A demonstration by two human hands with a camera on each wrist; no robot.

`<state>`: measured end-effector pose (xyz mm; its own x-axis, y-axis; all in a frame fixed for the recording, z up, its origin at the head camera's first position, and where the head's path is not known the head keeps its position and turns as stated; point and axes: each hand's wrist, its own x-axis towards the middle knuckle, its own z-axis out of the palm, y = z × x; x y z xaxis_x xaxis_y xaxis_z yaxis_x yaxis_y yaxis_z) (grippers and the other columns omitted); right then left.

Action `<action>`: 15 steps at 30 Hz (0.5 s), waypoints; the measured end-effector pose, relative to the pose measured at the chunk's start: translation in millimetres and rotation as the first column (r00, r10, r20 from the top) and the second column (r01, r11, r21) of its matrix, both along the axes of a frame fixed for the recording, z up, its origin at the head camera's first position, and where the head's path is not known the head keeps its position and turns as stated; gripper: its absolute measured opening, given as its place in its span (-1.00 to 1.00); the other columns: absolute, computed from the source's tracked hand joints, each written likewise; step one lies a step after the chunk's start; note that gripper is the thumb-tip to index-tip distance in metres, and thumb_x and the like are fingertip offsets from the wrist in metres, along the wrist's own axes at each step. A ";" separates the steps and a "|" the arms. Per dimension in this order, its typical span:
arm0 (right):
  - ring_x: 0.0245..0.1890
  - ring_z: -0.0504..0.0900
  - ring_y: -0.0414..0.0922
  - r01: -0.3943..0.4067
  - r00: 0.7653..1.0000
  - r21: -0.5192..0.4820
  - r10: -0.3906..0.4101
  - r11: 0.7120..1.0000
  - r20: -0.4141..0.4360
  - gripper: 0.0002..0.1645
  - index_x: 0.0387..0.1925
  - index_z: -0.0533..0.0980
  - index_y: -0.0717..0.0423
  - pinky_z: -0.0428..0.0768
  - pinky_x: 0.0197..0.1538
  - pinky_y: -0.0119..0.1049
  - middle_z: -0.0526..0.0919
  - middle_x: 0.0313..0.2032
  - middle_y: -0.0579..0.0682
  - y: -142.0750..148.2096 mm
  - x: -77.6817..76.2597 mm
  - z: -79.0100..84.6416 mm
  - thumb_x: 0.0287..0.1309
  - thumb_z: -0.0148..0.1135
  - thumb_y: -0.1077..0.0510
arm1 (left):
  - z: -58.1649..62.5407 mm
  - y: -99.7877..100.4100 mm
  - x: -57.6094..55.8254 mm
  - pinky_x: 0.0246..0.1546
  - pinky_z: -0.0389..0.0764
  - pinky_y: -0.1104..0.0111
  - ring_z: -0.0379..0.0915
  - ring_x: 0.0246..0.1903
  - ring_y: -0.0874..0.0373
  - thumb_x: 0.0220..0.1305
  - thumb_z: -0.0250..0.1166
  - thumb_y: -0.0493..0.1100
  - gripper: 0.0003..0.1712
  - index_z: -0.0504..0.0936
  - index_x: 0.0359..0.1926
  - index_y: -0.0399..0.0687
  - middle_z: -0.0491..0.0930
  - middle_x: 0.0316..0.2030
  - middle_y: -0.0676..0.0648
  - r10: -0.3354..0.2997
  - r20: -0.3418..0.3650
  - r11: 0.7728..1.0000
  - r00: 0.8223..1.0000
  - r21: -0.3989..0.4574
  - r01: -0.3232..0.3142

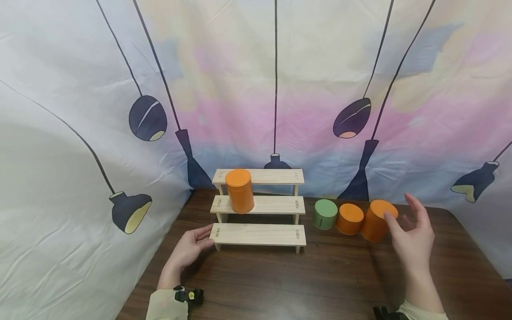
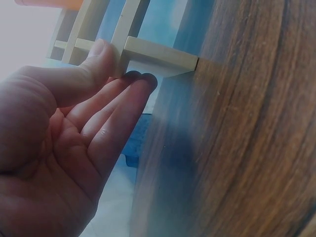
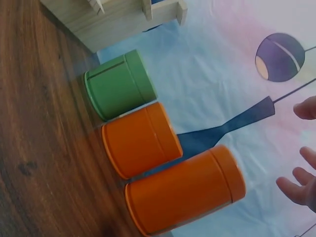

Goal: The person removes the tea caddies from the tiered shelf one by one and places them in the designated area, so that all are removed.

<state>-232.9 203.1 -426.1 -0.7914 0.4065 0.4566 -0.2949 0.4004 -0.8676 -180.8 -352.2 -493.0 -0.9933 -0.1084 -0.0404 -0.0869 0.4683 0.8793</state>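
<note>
A three-step wooden display stand [image 1: 258,234] stands on the table. My left hand [image 1: 188,249] pinches the left end of its lowest step; in the left wrist view the thumb [image 2: 96,59] lies against the board's end and the fingers reach beneath it. A tall orange canister [image 1: 240,191] stands upright on the middle step, left of centre. To the right of the stand, a short green canister [image 3: 121,84], a short orange canister [image 3: 140,140] and another tall orange canister [image 3: 185,192] stand in a row. My right hand [image 1: 414,242] is spread beside that tall one, apart from it in the right wrist view.
The dark wooden table [image 1: 264,284] reaches back to a cloth backdrop [image 1: 240,89] printed with hanging lamps. This cloth also runs down the left side of the table. A dark band with a small device [image 1: 189,295] sits on the left wrist.
</note>
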 end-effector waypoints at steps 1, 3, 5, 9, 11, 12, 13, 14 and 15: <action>0.49 0.39 -0.19 0.001 1.000 -0.003 -0.001 1.000 -0.010 -0.21 0.54 0.44 -0.07 0.45 0.45 -0.35 0.47 0.50 -0.06 -1.4 1.7 1.6 0.34 0.42 0.30 | 0.1 0.0 0.4 0.29 0.61 0.03 0.61 0.27 -0.10 0.49 0.33 -0.34 -0.40 0.46 0.48 -0.35 0.56 0.35 -0.31 0.002 0.001 1.000 1.000 0.001 -0.002; 0.46 0.42 -0.20 -0.003 1.000 -0.009 0.002 1.000 -0.027 -0.24 0.52 0.46 -0.03 0.47 0.43 -0.38 0.49 0.48 -0.06 -4.9 5.1 4.6 0.34 0.42 0.31 | -0.1 -0.1 0.8 0.28 0.61 0.05 0.62 0.26 -0.10 0.49 0.33 -0.34 -0.40 0.47 0.48 -0.34 0.56 0.35 -0.31 0.004 0.002 1.000 1.000 -0.001 -0.004; 0.42 0.48 -0.20 -0.014 0.999 -0.006 0.014 1.000 -0.041 -0.26 0.51 0.48 -0.04 0.50 0.38 -0.43 0.51 0.47 -0.07 -9.7 9.0 7.7 0.35 0.41 0.31 | -0.3 -0.4 0.9 0.27 0.62 0.07 0.62 0.27 -0.09 0.50 0.33 -0.34 -0.40 0.46 0.49 -0.35 0.56 0.35 -0.31 0.001 0.002 1.000 1.000 -0.005 -0.001; 0.37 0.54 -0.21 -0.082 0.992 -0.020 0.080 0.996 -0.099 -0.29 0.48 0.50 0.00 0.50 0.35 -0.48 0.56 0.43 -0.03 -22.3 13.6 12.0 0.35 0.38 0.38 | 0.4 0.0 0.3 0.26 0.63 0.10 0.62 0.26 -0.08 0.50 0.33 -0.34 -0.40 0.46 0.49 -0.35 0.57 0.35 -0.30 0.001 0.003 1.000 1.000 -0.008 -0.001; 0.35 0.54 -0.22 -0.134 0.983 -0.028 0.129 0.991 -0.129 -0.29 0.47 0.51 0.03 0.50 0.35 -0.49 0.58 0.40 -0.01 -30.5 14.5 13.0 0.34 0.38 0.41 | 1.2 0.6 0.0 0.27 0.63 0.09 0.62 0.26 -0.08 0.49 0.33 -0.34 -0.40 0.46 0.49 -0.34 0.57 0.35 -0.30 0.003 0.005 1.000 1.000 -0.008 -0.003; 0.35 0.55 -0.22 -0.161 0.978 -0.032 0.155 0.986 -0.142 -0.30 0.46 0.51 0.07 0.51 0.34 -0.48 0.59 0.39 -0.02 -35.3 14.6 12.9 0.33 0.38 0.43 | 1.4 0.7 -0.4 0.27 0.62 0.09 0.62 0.26 -0.08 0.49 0.33 -0.34 -0.40 0.46 0.48 -0.34 0.57 0.35 -0.30 0.004 0.007 1.000 1.000 -0.010 -0.004; 0.34 0.55 -0.22 -0.192 0.971 -0.030 0.186 0.981 -0.150 -0.30 0.45 0.52 0.10 0.52 0.32 -0.50 0.60 0.37 -0.01 -40.5 14.8 13.0 0.32 0.38 0.45 | 1.3 0.6 -0.8 0.28 0.62 0.07 0.61 0.27 -0.09 0.49 0.33 -0.34 -0.40 0.46 0.48 -0.35 0.57 0.35 -0.30 0.003 0.007 1.000 1.000 -0.013 -0.003; 0.32 0.55 -0.22 -0.229 0.963 -0.033 0.222 0.973 -0.154 -0.30 0.44 0.52 0.12 0.52 0.31 -0.50 0.61 0.35 -0.01 -46.5 15.0 13.0 0.31 0.38 0.46 | 1.3 0.6 -1.4 0.28 0.62 0.07 0.61 0.27 -0.09 0.50 0.33 -0.34 -0.40 0.46 0.49 -0.34 0.57 0.35 -0.30 0.004 0.009 1.000 1.000 -0.014 -0.004; 0.32 0.56 -0.22 -0.266 0.954 -0.036 0.257 0.963 -0.155 -0.31 0.43 0.52 0.13 0.53 0.30 -0.51 0.62 0.34 0.00 -52.9 14.9 12.5 0.31 0.38 0.47 | 1.4 0.9 -2.0 0.28 0.61 0.06 0.61 0.27 -0.09 0.49 0.33 -0.34 -0.40 0.47 0.49 -0.33 0.57 0.35 -0.29 0.009 0.012 1.000 1.000 -0.013 -0.009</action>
